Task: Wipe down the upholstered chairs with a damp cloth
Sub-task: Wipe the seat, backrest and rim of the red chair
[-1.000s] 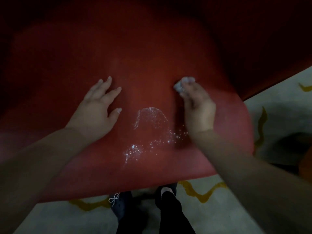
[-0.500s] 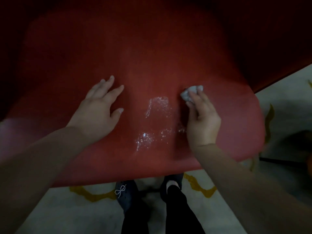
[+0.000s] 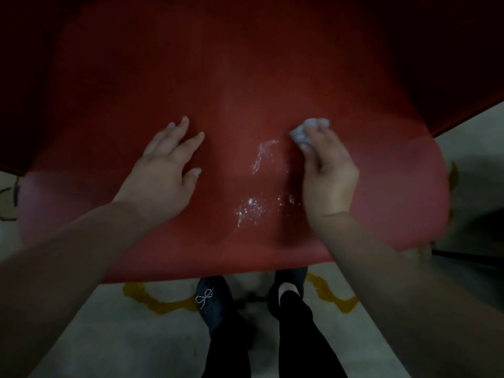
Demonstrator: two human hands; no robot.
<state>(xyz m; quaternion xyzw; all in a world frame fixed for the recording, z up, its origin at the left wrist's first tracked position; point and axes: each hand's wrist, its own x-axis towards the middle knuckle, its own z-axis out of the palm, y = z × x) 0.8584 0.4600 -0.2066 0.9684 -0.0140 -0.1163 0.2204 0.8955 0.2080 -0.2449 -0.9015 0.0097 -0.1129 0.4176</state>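
A red upholstered chair seat (image 3: pixel 245 77) fills most of the head view. My right hand (image 3: pixel 327 170) presses a small wadded white cloth (image 3: pixel 308 130) onto the seat right of centre, fingers curled over it; only the wad's far end shows. My left hand (image 3: pixel 163 170) rests flat on the seat to the left, fingers spread. Glistening wet streaks (image 3: pixel 256 186) lie on the fabric between the two hands.
The seat's front edge (image 3: pixel 218 271) runs across the lower middle. Below it are my two feet in dark shoes (image 3: pixel 212 298) on a pale floor with yellow wavy markings (image 3: pixel 163 304). A dark object (image 3: pixel 474 241) sits on the floor at the right.
My right hand with the cloth slid slightly up and to the right on the seat. The wet patch has thinned into narrower streaks. My left hand stays put.
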